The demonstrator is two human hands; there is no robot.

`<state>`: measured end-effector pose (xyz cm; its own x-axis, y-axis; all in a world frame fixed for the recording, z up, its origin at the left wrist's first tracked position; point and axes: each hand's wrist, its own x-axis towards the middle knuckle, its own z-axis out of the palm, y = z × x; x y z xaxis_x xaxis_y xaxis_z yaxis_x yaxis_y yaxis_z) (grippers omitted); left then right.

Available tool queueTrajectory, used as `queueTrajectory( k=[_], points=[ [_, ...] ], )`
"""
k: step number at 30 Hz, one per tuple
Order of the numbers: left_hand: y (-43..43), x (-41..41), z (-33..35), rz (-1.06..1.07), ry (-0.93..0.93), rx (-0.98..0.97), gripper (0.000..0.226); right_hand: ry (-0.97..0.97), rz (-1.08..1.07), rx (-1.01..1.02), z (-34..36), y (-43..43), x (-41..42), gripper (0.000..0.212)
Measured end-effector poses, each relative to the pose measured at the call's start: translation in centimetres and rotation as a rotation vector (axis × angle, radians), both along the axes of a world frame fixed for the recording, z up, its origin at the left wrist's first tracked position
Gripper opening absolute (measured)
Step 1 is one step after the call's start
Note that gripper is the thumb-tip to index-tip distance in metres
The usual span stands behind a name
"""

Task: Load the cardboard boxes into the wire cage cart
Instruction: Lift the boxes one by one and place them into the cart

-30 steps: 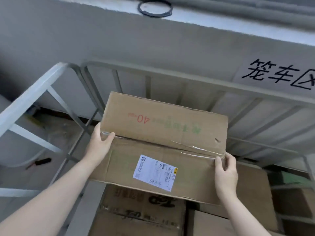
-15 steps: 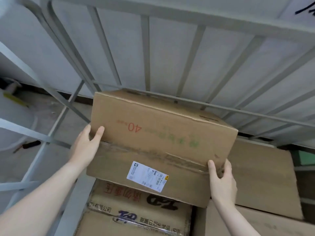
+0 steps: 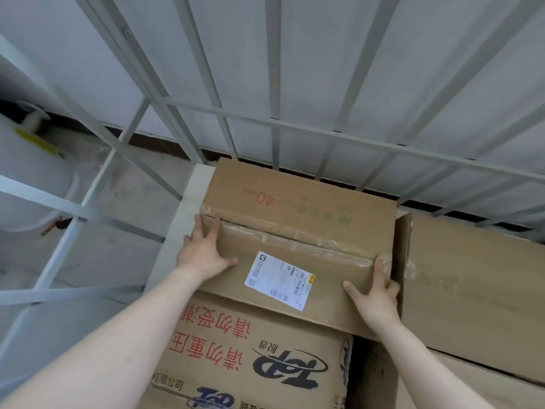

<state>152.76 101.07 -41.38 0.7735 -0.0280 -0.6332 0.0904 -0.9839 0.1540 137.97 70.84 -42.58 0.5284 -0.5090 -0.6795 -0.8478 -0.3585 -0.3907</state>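
Observation:
A brown cardboard box (image 3: 298, 219) with a red "40" print and a white shipping label lies flat inside the wire cage cart (image 3: 277, 128), against its back bars. It rests on a printed box (image 3: 250, 355) with red characters. My left hand (image 3: 203, 252) presses flat on the box's left top edge. At the box's right near corner, my right hand (image 3: 374, 293) grips it, fingers up along the taped seam. A large plain box (image 3: 472, 284) stands touching its right side.
The cart's left side frame (image 3: 73, 208) has white bars, with concrete floor seen through it. A white round container (image 3: 26, 172) and a small red-handled tool (image 3: 56, 225) lie outside on the left. A grey wall rises behind the back bars.
The box went down and back from mid-air onto the stack, against the rear bars. My hands shifted from its sides toward its top, and my view tilted downward.

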Motion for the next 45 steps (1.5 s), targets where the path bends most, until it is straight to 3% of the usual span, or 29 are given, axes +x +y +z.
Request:
queueTrajectory(
  k=[6,29,45],
  points=[
    [0.1,-0.9,-1.6,-0.061,-0.001,0.096,0.098,0.003,0.044,-0.004,-1.8,-0.2,-0.1,0.094],
    [0.0,-1.0,-2.3,0.013,-0.032,0.037,0.097,-0.056,0.145,-0.134,-2.7,-0.1,-1.1,0.088],
    [-0.3,-0.7,-1.6,-0.064,0.013,0.127,0.096,-0.016,0.243,-0.192,-2.8,0.1,-1.3,0.082]
  ],
)
